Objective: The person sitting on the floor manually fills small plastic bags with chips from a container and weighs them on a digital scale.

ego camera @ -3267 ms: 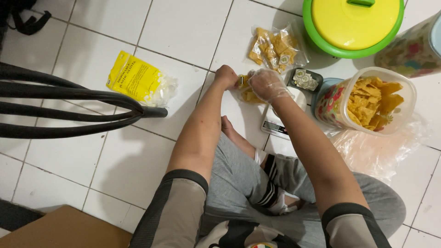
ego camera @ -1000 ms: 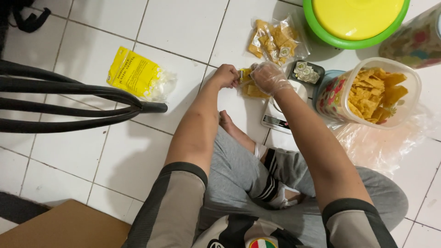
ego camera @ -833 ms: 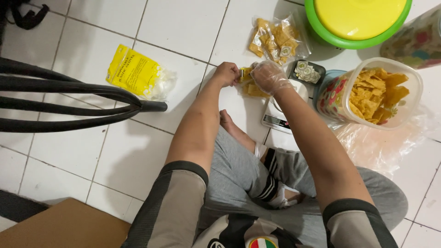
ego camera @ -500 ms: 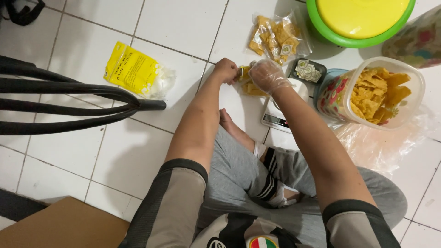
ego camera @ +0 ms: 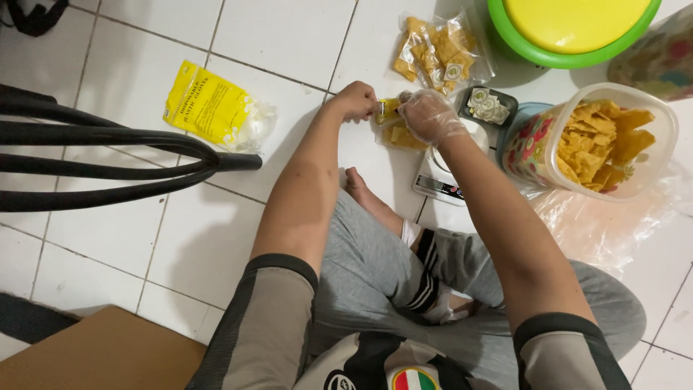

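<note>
My bare left hand (ego camera: 355, 100) and my right hand (ego camera: 431, 115), which wears a thin clear glove, both pinch the top of a small clear bag of yellow chips (ego camera: 399, 133). The bag hangs just over the white tiled floor, beside a small white kitchen scale (ego camera: 442, 180). A filled, sealed bag of chips (ego camera: 438, 50) lies on the tiles beyond my hands. A clear tub of yellow chips (ego camera: 598, 143) stands to the right of my right hand. Close behind my right hand sits a small dark tray of round stickers (ego camera: 488, 106).
A yellow packet of disposable gloves (ego camera: 211, 107) lies at the left. Black chair legs (ego camera: 123, 155) cross the left side. A green bowl with a yellow lid (ego camera: 574, 29) stands at the top right. Clear plastic sheet (ego camera: 603, 224) lies under the tub. Brown cardboard (ego camera: 101, 354) sits at the bottom left.
Both hands stay on the top of the small chip bag near the scale, with only slight shifts. The view has moved a little.
</note>
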